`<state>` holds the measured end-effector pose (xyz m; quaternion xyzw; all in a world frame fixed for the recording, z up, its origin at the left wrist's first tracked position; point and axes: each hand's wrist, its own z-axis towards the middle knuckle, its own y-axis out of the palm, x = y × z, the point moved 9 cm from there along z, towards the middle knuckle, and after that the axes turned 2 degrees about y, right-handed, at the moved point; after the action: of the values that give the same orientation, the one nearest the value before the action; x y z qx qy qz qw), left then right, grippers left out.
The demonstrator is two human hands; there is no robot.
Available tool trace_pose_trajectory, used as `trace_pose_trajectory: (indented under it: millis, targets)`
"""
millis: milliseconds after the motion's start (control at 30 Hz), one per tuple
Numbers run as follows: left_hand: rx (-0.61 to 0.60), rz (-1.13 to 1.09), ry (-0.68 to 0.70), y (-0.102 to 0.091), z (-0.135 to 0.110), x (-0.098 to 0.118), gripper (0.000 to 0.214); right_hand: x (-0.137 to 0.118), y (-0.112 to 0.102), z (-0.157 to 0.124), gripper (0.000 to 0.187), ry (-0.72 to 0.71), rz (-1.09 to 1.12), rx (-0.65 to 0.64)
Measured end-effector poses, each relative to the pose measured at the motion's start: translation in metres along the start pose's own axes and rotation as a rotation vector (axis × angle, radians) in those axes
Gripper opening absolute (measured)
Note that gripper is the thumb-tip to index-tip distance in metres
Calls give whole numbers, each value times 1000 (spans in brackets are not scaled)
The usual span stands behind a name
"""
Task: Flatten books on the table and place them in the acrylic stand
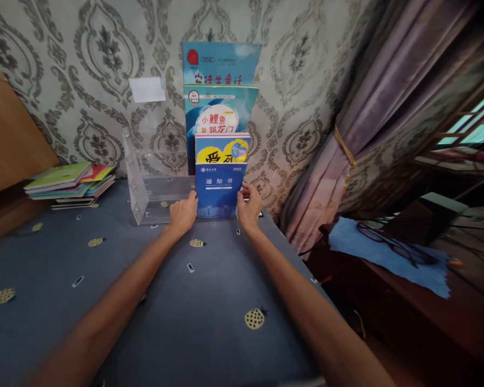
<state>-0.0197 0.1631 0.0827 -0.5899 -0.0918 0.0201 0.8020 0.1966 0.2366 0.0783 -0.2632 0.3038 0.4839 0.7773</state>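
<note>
A dark blue booklet (220, 196) marked 2022 stands upright in the lowest tier of a clear acrylic stepped rack (136, 196). My left hand (184, 211) has its fingers closed at the booklet's left edge. At its right edge, my right hand (249, 205) pinches it between thumb and fingers. Behind it, on higher tiers, rise a blue and yellow book (218, 148), a teal book with a white oval (220, 105) and a blue book with red characters (221, 62). The rack's left half shows bare steps.
Stacked books (70, 183) lie at the left beside a wooden panel (12, 137). A patterned wall stands behind the rack. To the right hang a tied curtain (326, 161) and, lower, a blue cloth (355, 247) with eyeglasses (395, 244) on a dark red surface.
</note>
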Motion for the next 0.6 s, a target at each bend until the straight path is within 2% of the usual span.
trace_pose_trajectory:
  millis: [600]
  targets:
    - [21, 20, 12, -1, 0, 0, 38, -2, -1, -2, 29, 19, 1, -11]
